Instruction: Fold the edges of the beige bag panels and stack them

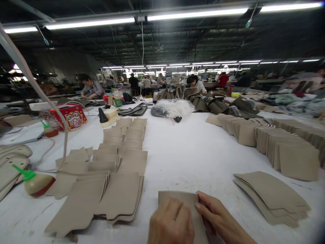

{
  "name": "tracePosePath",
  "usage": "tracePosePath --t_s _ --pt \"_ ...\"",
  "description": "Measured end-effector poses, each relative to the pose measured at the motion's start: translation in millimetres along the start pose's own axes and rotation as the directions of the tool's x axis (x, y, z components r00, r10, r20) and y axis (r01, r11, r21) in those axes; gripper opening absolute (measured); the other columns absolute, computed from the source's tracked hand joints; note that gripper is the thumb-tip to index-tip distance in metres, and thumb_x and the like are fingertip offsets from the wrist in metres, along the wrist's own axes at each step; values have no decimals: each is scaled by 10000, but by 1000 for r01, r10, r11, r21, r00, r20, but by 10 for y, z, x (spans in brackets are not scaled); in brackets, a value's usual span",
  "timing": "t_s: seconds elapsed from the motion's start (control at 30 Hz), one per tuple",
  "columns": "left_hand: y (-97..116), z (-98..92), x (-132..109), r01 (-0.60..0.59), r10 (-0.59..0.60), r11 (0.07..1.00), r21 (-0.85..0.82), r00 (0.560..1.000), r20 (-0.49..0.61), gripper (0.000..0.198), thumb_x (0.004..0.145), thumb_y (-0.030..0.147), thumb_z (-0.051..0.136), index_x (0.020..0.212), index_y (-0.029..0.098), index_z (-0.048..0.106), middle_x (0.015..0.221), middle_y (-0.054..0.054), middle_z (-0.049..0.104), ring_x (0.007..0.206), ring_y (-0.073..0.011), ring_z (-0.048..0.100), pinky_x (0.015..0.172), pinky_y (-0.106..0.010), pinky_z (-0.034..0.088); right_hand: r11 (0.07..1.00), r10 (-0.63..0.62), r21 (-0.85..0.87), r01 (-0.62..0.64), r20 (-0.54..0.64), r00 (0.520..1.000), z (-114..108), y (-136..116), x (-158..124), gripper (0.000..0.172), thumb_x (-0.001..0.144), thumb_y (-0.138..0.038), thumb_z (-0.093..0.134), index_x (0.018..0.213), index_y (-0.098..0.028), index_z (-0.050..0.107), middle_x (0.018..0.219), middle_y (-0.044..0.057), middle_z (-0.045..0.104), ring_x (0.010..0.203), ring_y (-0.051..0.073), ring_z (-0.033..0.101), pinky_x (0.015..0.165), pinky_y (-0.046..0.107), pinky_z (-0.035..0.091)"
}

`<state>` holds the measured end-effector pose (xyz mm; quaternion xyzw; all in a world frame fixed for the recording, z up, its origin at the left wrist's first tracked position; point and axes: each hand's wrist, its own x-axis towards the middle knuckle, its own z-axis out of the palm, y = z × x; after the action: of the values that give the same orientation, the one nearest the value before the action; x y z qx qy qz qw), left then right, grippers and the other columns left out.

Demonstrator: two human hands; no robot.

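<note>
A flat taupe leather-like panel (179,195) lies at the front of the white table, below my two hands. My right hand (215,215) pinches its right edge, thumb on top and fingers beneath. Over the panel's lower left, my left hand (171,222) is curled closed and a little blurred; what its fingers hold, if anything, is hidden. To the right rests a small stack of similar panels (271,193). Overlapping panels (119,195) are laid out in rows on the left.
Long rows of upright panels (298,162) run along the right. A squeeze bottle (38,184) with a green nozzle, a cable (66,135) and a red box (72,117) stand left. A clear plastic bag (175,107) and dark bag parts (218,105) lie behind. Several people work farther back.
</note>
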<state>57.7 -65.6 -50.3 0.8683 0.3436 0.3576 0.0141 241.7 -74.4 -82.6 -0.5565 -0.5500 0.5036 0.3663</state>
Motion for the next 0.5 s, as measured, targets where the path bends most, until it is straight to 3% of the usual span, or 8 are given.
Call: tracePosePath --t_s 0.07,0.1,0.13,0.2,0.23,0.27,0.5 --pt "-189 -281 146 159 -146 976 -151 984 98 233 925 172 467 1037 167 670 944 -71 679 895 -205 608 773 -303 477 1000 29 6 -30 111 993 -6 2 -108 476 871 -666 523 759 -210 448 583 -78 408 428 85 354 397 201 257" --pt "-283 -385 205 323 -282 925 -201 936 208 226 906 202 498 1014 162 692 970 -74 685 912 -212 599 795 -313 463 999 46 12 -49 162 986 13 -5 -160 487 874 -681 518 780 -207 463 583 -78 408 430 86 360 402 200 261" --pt "-370 -456 243 472 -361 846 -248 849 386 207 876 236 535 932 156 717 912 -62 693 846 -200 593 760 -301 450 998 61 16 -66 204 977 44 -19 -211 496 877 -692 515 800 -204 478 571 -80 402 434 88 362 415 199 271" --pt "-506 -501 245 698 -359 651 -299 630 688 194 804 261 584 788 142 737 743 -30 676 720 -166 565 672 -264 418 996 78 28 -88 254 964 127 -57 -303 520 874 -716 515 811 -201 494 565 -76 402 461 96 376 443 198 288" --pt "-553 -487 213 759 -308 575 -306 548 778 186 769 264 606 744 135 738 675 -15 655 669 -149 547 629 -246 401 995 81 29 -92 268 960 169 -78 -345 531 871 -725 518 801 -199 501 586 -63 422 488 101 394 457 199 300" --pt "-586 -462 165 794 -263 521 -313 498 826 179 739 262 623 730 128 741 641 -6 640 642 -137 536 602 -231 390 995 87 24 -97 281 956 206 -99 -382 540 871 -730 516 792 -196 508 618 -48 447 518 107 413 469 200 310" --pt "-629 -421 -128 872 -173 409 -270 364 915 183 688 239 631 753 114 747 581 27 571 555 -91 466 520 -189 343 995 102 -40 -94 415 904 304 -146 -484 552 928 -714 421 825 -186 545 670 -20 476 538 119 445 493 215 342"
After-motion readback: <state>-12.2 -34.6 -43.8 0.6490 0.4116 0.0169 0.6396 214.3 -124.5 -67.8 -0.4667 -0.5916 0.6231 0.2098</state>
